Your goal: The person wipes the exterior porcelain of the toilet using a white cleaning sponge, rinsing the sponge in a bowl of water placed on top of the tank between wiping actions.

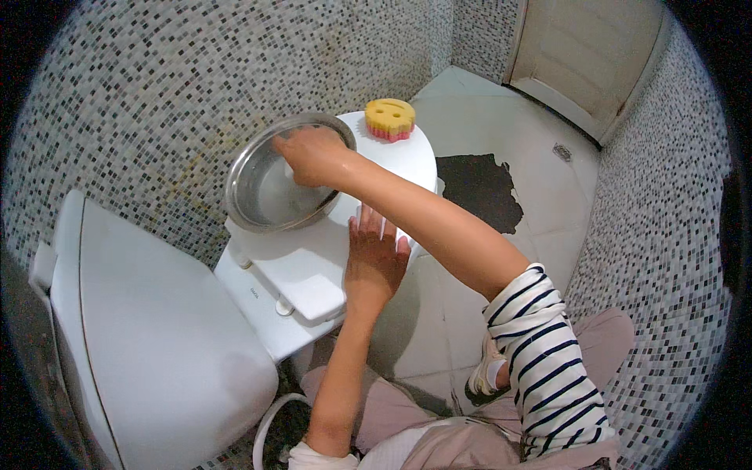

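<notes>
My right hand (314,157) reaches over the rim of a round metal basin (235,197). Its fingers point down inside, and whether they grip anything is hidden. Cloudy water (282,197) appears to lie in the basin, which rests on the closed white toilet lid (311,247) close to the mosaic wall. My left hand (376,258) lies palm down at the lid's near edge, fingers spread, under my right forearm. At the lid's rounded front end sits a yellow and pink sponge (390,119) with a smiley face cut into it.
The white toilet tank (170,346) stands at left, with a white hose (264,429) below it. A dark ragged patch (482,191) marks the tiled floor (552,205). Farther off are a floor drain (561,153) and a door (581,59). Mosaic-tiled walls (194,76) enclose the space.
</notes>
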A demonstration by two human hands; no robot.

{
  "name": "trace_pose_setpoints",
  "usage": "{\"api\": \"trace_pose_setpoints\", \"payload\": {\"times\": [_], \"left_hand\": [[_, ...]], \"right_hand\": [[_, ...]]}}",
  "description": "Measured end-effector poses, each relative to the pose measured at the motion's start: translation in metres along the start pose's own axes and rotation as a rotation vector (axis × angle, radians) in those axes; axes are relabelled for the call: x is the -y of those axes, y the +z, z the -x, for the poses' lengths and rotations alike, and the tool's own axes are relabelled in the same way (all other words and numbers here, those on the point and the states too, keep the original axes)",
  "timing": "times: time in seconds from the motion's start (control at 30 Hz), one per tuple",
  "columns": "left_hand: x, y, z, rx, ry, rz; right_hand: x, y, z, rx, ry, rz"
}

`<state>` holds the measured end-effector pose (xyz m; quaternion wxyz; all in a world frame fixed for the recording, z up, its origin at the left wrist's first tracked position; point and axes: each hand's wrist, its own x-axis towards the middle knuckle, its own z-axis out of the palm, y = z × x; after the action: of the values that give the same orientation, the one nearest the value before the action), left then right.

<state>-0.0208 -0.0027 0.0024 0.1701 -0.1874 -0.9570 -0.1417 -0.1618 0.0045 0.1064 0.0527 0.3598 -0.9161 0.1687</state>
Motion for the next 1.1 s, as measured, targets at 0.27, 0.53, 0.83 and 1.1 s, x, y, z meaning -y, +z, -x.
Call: {"api": "trace_pose_setpoints", "payload": {"times": [0.27, 0.53, 0.83, 1.1], "left_hand": [[0.0, 0.011, 0.001, -0.076, 0.034, 0.016], [-0.011, -0.014, 0.01, -0.454, 0.041, 0.303], [-0.067, 0.04, 0.112, -0.246, -0.449, 0.914], [-0.053, 0.116, 0.149, -0.101, -1.197, 1.544]], "right_hand": [[-0.011, 0.006, 0.002, 0.081, 0.033, -0.031], [-0.032, -0.038, 0.097, -0.298, 0.201, -1.394], [-0.04, 0.088, 0.281, -0.57, 0.678, -2.0], [0.001, 0.218, 0.291, -0.721, 1.075, -1.93]]}}
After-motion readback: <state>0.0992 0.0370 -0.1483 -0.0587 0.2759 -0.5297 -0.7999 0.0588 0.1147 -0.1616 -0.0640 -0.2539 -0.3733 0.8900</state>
